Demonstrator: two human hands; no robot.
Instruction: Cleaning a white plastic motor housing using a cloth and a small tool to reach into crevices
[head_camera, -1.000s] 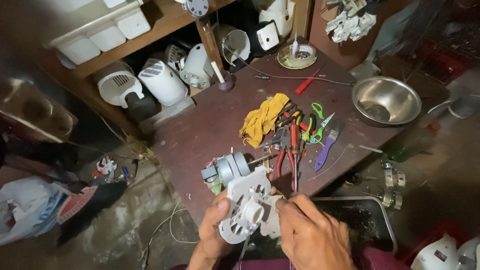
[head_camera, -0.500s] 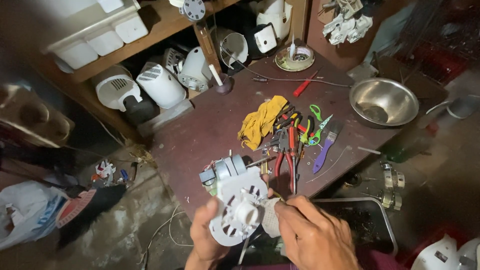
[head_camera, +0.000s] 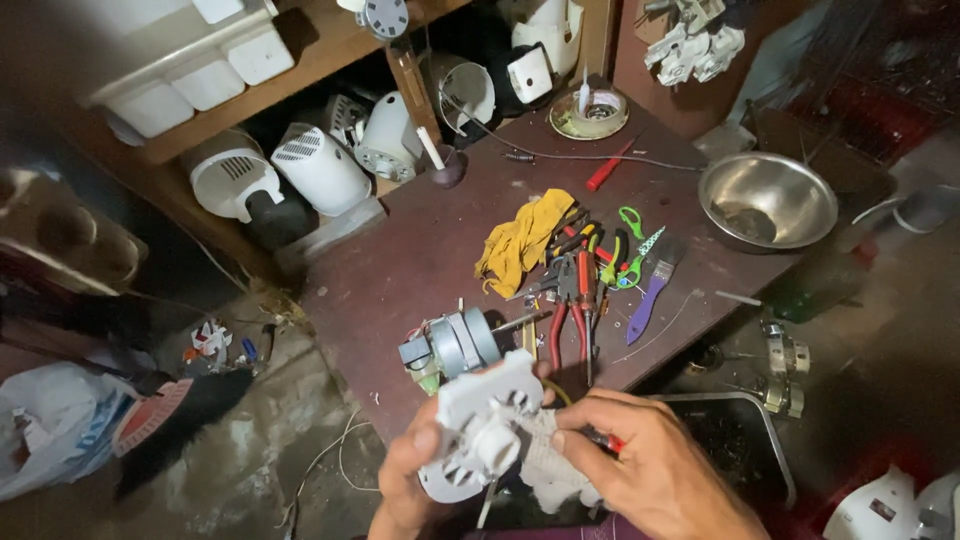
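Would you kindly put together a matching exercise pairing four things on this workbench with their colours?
Things:
1. cloth
2. bowl
3. brush
4. screwdriver

Colours:
A. purple handle
B. red handle
C. yellow
D. shiny metal

Pairs: 1-C, 2-D, 3-A, 4-B

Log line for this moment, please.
left hand: holds white housing | right hand: on housing, red-handled tool pinched | motor: on table | pliers: by yellow rag
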